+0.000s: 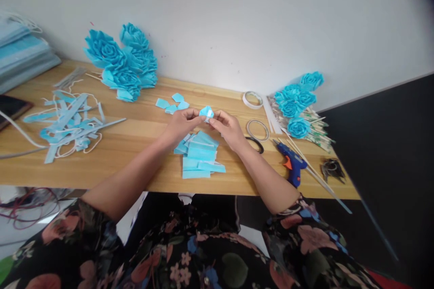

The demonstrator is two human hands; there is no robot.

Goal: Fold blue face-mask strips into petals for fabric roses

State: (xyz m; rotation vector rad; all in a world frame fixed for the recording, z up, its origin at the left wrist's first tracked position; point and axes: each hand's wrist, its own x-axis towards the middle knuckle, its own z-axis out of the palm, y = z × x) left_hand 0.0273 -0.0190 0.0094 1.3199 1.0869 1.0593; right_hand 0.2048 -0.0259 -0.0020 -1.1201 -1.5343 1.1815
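Note:
Between my two hands is a small folded piece of light-blue mask fabric point(206, 112) with a white patch showing. My left hand point(185, 123) pinches its left side, and my right hand point(228, 127) pinches its right side. Just below, on the wooden table, lies a loose pile of cut blue fabric rectangles point(200, 151). Beyond my left hand sit several small blue folded petals point(171, 104). Both hands are held a little above the tabletop, fingertips close together.
Blue fabric roses point(127, 61) stand at the back left, with more roses point(298, 101) at the right. Mask scraps and ear loops point(73, 122) lie at left, near stacked masks point(23, 49). A blue glue gun point(292, 162), tape rolls point(252, 99) and thin sticks point(317, 176) are at right.

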